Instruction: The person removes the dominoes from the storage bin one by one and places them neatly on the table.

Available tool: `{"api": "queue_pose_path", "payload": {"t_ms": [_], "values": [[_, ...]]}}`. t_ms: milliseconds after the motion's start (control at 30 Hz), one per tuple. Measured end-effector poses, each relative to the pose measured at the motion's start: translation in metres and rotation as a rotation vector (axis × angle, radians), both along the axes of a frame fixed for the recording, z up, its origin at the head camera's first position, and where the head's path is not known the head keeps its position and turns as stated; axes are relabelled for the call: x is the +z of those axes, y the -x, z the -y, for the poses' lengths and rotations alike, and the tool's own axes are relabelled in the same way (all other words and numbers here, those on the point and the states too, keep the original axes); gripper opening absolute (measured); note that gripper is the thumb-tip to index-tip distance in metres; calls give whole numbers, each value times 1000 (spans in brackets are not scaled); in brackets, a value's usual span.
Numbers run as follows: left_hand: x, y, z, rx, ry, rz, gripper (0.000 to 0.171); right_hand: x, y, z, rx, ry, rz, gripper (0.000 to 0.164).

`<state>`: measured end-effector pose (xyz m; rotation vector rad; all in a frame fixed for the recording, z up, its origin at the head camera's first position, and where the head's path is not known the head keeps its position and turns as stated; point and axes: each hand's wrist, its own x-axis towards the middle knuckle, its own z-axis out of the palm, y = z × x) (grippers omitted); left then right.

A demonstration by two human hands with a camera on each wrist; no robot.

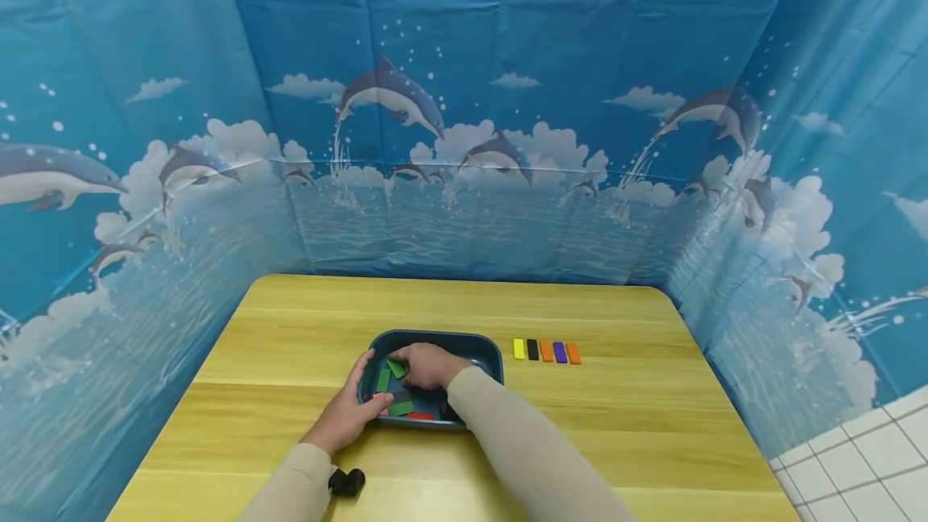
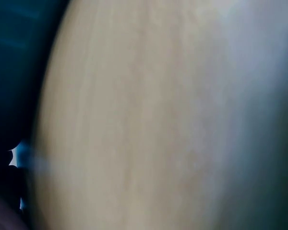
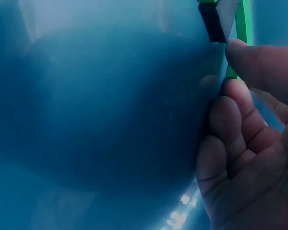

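A dark blue tray (image 1: 484,349) on the table holds several green blocks (image 1: 400,408), a red block (image 1: 420,416) and some darker ones. My left hand (image 1: 341,419) grips its left side, fingers along the outer rim and thumb reaching over the inside. Inside the tray, my right hand (image 1: 429,366) pinches a green block (image 1: 395,369) near the left end. The right wrist view shows thumb and index finger at a green block (image 3: 245,21), the other fingers curled, and a black piece (image 3: 212,23) beside the thumb tip. The left wrist view is blurred.
Right of the tray, a row of small tiles lies on the wooden table (image 1: 616,425): yellow (image 1: 518,349), black (image 1: 532,350), orange (image 1: 546,351), purple (image 1: 560,353) and another orange (image 1: 573,354). A dolphin-print curtain (image 1: 464,224) surrounds the table's back and sides.
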<state>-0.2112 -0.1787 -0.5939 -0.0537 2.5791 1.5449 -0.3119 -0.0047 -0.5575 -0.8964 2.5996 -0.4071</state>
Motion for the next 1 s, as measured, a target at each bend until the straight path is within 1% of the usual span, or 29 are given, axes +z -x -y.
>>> {"api": "queue_pose_path", "payload": {"t_ms": [100, 233, 400, 567, 700, 900, 1000], "values": [[0, 0, 0, 1, 2, 1, 80, -2, -1, -3, -18, 26, 6, 47], [1, -1, 0, -3, -16, 11, 80, -3, -2, -8, -41, 78, 59, 42], [3, -1, -1, -14, -56, 24, 80, -3, -2, -10, -65, 130, 123, 44], [4, -1, -1, -11, -44, 18, 81, -4, -2, -11, -93, 164, 150, 44], [5, -2, -1, -9, -46, 27, 81, -7, -1, -10, -105, 172, 142, 44], [5, -3, -1, -18, -56, 22, 81, -8, -1, -10, -116, 188, 140, 49], [4, -2, -1, -20, -66, 30, 80, -8, -1, -10, -107, 179, 133, 49]]}}
